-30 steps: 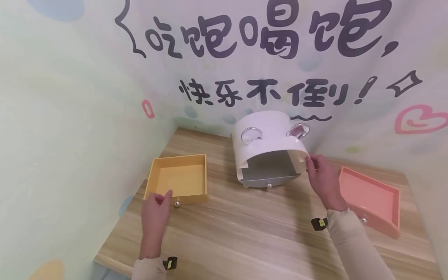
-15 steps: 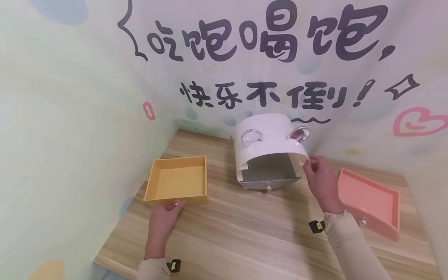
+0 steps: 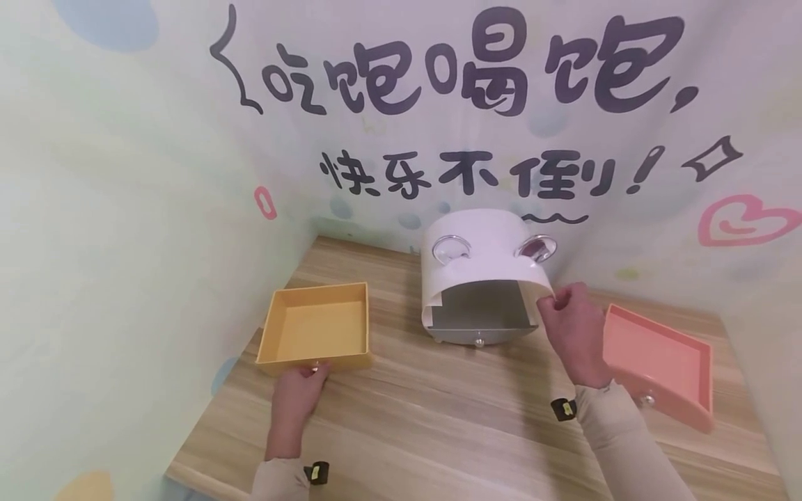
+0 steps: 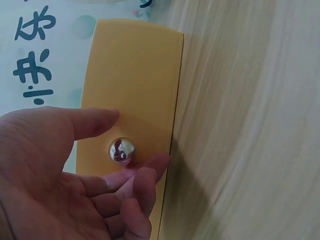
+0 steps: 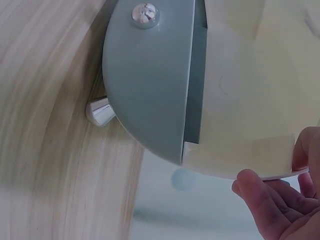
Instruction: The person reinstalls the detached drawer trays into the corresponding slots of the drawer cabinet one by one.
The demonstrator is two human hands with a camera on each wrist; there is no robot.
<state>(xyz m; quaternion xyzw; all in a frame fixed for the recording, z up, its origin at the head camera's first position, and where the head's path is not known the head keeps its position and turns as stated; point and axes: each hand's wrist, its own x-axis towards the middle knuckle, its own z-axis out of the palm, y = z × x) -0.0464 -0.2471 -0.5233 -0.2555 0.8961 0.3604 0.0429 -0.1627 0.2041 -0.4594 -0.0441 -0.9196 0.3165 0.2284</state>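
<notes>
My left hand (image 3: 294,403) is at the front of a yellow drawer (image 3: 322,330) standing at the left of the table. In the left wrist view, thumb and fingers lie on either side of its silver knob (image 4: 122,151); a gap shows between thumb and knob, while a finger touches its lower side. My right hand (image 3: 571,337) pinches the right front rim of a white rounded drawer cabinet (image 3: 489,243), which has two silver rings on top. A grey drawer (image 5: 150,70) sits in its bottom; the space above that drawer is open at the front.
A pink drawer (image 3: 658,351) lies on the wooden table (image 3: 426,431) to the right, near my right forearm. Printed cloth walls (image 3: 376,202) stand close behind the cabinet and along the left side.
My left hand has moved right along the yellow drawer's front, from its left corner to the knob. My right hand stays at the cabinet's rim. The head view has shifted slightly.
</notes>
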